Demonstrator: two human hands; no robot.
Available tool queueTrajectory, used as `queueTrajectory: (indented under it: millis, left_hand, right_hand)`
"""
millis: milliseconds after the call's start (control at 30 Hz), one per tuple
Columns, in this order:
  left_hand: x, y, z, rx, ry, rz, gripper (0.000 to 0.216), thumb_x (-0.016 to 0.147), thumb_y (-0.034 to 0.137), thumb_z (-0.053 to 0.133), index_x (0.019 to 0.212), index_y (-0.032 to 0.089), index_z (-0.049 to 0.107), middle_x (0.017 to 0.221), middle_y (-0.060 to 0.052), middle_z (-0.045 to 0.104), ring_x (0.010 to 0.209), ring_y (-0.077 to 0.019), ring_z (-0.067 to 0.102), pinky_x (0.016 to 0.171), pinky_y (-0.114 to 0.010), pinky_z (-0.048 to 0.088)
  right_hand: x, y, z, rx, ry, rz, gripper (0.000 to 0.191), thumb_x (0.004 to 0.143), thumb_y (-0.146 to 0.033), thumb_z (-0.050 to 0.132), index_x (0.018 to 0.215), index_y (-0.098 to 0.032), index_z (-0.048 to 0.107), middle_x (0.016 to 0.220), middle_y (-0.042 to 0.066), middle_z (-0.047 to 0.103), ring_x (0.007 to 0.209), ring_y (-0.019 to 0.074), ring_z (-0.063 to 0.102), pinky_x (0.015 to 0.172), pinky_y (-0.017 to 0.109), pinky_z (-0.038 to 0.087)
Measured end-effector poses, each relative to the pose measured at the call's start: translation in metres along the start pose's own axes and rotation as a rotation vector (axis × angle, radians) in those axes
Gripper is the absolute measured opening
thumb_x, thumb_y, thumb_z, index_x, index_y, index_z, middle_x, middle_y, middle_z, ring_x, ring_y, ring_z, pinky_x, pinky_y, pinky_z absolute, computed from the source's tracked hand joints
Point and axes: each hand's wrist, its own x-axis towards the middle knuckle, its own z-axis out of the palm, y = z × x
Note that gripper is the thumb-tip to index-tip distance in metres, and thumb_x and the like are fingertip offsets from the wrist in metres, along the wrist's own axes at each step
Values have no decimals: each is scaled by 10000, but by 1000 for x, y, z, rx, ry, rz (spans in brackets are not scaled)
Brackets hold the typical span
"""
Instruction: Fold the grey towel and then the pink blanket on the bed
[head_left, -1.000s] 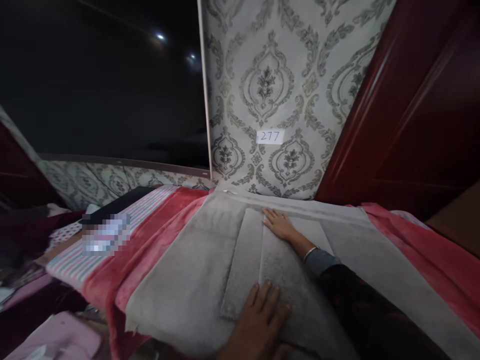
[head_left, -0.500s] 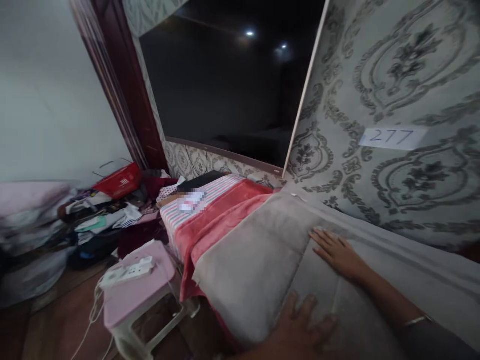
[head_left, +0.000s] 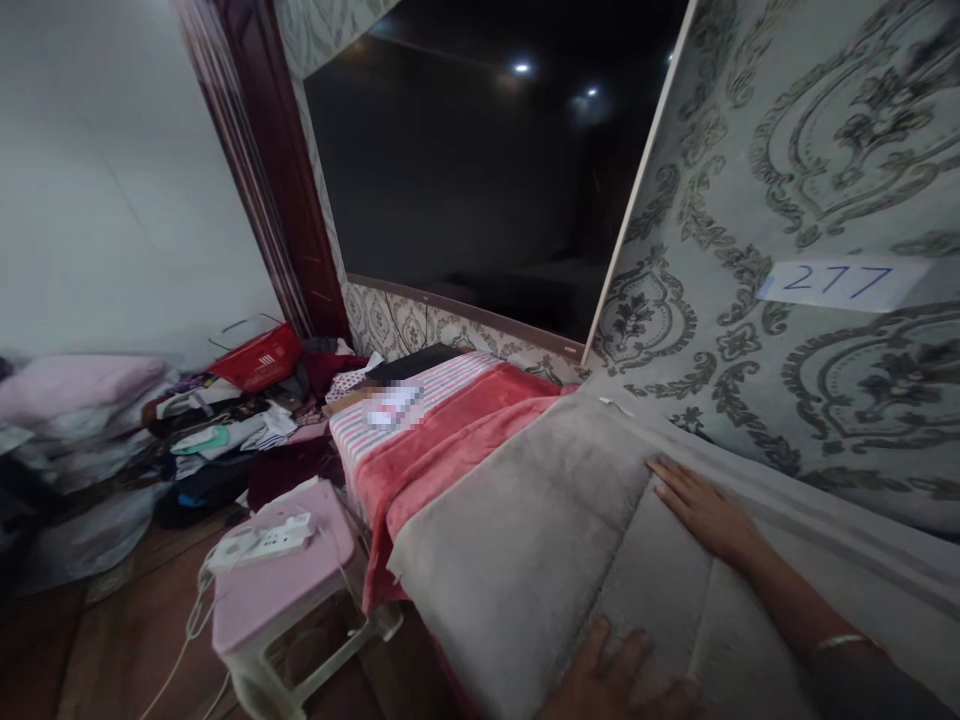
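Note:
A thick grey quilt [head_left: 525, 530] with stitched seams lies spread over a raised surface, its near side hanging at the edge. Palm down on it rests my right hand [head_left: 701, 510], with fingers stretched out near a seam; a bracelet circles that wrist. My left hand [head_left: 622, 675] is lower in view, fingers spread on the same quilt, and partly cut off by the bottom edge. Under the quilt's far end shows a coral-red blanket [head_left: 450, 430], and beyond it a striped cloth [head_left: 352, 440] carries a small pixelated item [head_left: 394, 406].
A pink stool [head_left: 285, 580] holding a white power strip [head_left: 274, 540] with cords stands left of the quilt. Behind are heaped clothes [head_left: 225, 440] and a red basket [head_left: 259, 360]. A large dark television [head_left: 487, 170] and a paper marked 277 [head_left: 844, 282] are on the patterned wall.
The view has shifted, so the scene sits a little further right. Both hands stay spread on the quilt; my left hand appears lower in the picture.

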Motion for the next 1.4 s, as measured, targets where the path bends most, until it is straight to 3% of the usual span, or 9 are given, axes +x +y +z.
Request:
queueTrajectory:
  millis: [133,233,400,567,667,800,1100,1267,1400]
  left_hand:
    - [-2,-3,-22,44,35,125,539,962,514,512,1490,461,418,1562,39,449,1439,-311,422,1152,-536,380]
    - [-10,-6,-44,-2,36,192,610,922,569,548,1499,427,413,1632,17,331,1492,-356,315,1166,-600,339]
    - [-6,-7,-71,-145,-32,151,667,903,545,578,1518,367,393,1653,-41,291,1524,-382,216,1173,-706,241]
    - [26,26,-77,-161,-67,229,666,900,449,618,1511,277,415,1655,-102,279,1538,-345,190,1212,-670,190]
    - [37,52,-66,-151,-78,321,686,888,443,632,1519,301,404,1653,-94,289,1533,-357,197,1206,-665,195]
    - [36,67,-50,-78,-81,297,721,864,428,666,1524,320,398,1652,-124,277,1507,-411,237,1173,-679,231]
    - [24,58,-57,-13,-68,308,641,918,399,602,1522,298,413,1644,-111,305,1510,-373,255,1195,-600,263]
    - [15,50,-56,-20,-17,310,621,941,386,566,1529,262,409,1644,-106,310,1521,-359,237,1204,-566,277]
    - [8,32,-58,-34,4,327,554,977,330,490,1513,210,426,1622,-99,360,1506,-304,295,1201,-516,313]
  right_hand:
    - [4,-11,-23,-35,38,56,639,954,-484,275,1507,-224,461,1572,107,404,1444,323,372,1119,572,403]
    - [-13,-22,-49,-52,166,86,618,975,-459,267,1528,-232,426,1583,114,385,1461,328,338,1117,589,391]
    - [-118,-42,-86,-34,92,79,598,1018,-469,274,1576,-266,341,1625,99,307,1488,306,286,1148,553,353]
    - [-225,-46,-109,-40,-41,252,600,1038,-524,282,1598,-308,271,1666,77,182,1524,315,160,1171,606,263]
    - [-257,-36,-108,-39,-66,368,598,1043,-517,287,1600,-299,265,1671,73,162,1530,313,129,1178,606,240]
    - [-267,-28,-96,-18,-12,452,584,1050,-497,281,1601,-306,256,1676,46,149,1536,305,97,1179,599,242]
    - [-272,-33,-102,81,-65,522,614,1034,-499,368,1600,-280,276,1674,32,143,1530,334,108,1201,545,229]
    - [-319,-55,-100,169,-30,479,567,1052,-471,297,1569,-249,364,1669,54,167,1511,275,227,1209,487,249]
    - [-371,-94,-87,171,148,556,563,1056,-458,223,1523,-244,453,1587,57,388,1476,246,317,1191,466,298]
